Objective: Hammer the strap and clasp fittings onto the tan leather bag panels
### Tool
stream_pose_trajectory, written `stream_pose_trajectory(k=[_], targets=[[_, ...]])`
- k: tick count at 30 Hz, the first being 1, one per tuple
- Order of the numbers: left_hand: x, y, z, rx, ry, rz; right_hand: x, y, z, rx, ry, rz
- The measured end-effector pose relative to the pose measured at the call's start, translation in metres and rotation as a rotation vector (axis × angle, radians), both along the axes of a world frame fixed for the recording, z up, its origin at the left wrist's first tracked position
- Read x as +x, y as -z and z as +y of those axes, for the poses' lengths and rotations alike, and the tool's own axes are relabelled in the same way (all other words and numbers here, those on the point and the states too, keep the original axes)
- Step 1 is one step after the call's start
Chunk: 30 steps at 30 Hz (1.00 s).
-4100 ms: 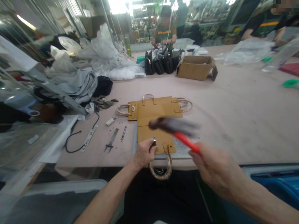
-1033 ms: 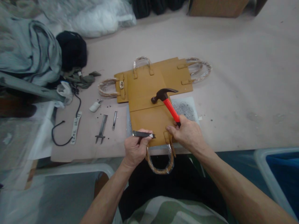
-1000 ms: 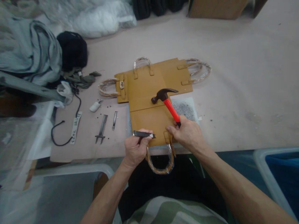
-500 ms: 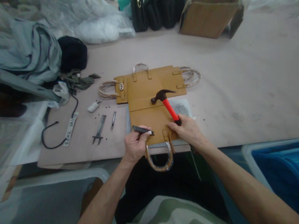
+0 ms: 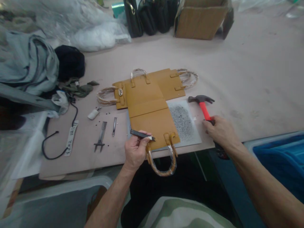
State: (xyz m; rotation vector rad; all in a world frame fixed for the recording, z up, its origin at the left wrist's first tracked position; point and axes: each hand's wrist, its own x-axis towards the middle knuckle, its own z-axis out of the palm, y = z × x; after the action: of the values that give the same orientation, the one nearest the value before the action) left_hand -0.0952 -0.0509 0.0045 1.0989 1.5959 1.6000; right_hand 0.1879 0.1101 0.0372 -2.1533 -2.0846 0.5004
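My left hand (image 5: pixel 136 148) is closed on a dark metal punch (image 5: pixel 140 134), which lies tilted low over the near edge of a tan leather bag panel (image 5: pixel 152 122). A wrapped handle (image 5: pixel 163 173) loops from that panel past the table edge. In my right hand (image 5: pixel 223 133) is a claw hammer (image 5: pixel 204 109) with a red and black handle, held to the right of the panel. Beneath the panel lies a pale, speckled board (image 5: pixel 182 118). Behind it are further tan panels (image 5: pixel 169 84) with plastic-wrapped handles.
Left of the panel lie a pronged tool (image 5: pixel 100 136), a slim metal punch (image 5: pixel 114 126) and a small white-handled tool (image 5: pixel 93 114). A cardboard box (image 5: pixel 200 22) and black bags (image 5: pixel 147 19) stand at the back. Plastic bins (image 5: pixel 280 152) flank the table's front edge.
My right hand has swung the hammer away to the right, off the panel. My left hand keeps the punch near the same spot. The view has shifted slightly.
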Motion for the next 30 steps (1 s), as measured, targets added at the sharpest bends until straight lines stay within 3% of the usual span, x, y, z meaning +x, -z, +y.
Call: stream_pose_trajectory(k=[3,6,13,30], targets=[[0.001,-0.001,-0.001,-0.006,-0.005,0.026,0.004,0.005,-0.013,0.230,-0.117,-0.066],[0.002,-0.002,-0.001,0.010,-0.014,0.039,-0.009,0.008,-0.034,0.417,-0.211,0.029],[0.002,-0.002,0.000,-0.001,0.048,0.132,-0.041,0.022,-0.050,0.296,-0.248,0.147],[0.002,-0.007,0.004,0.006,0.086,0.251,-0.038,0.023,-0.051,0.309,-0.287,0.144]])
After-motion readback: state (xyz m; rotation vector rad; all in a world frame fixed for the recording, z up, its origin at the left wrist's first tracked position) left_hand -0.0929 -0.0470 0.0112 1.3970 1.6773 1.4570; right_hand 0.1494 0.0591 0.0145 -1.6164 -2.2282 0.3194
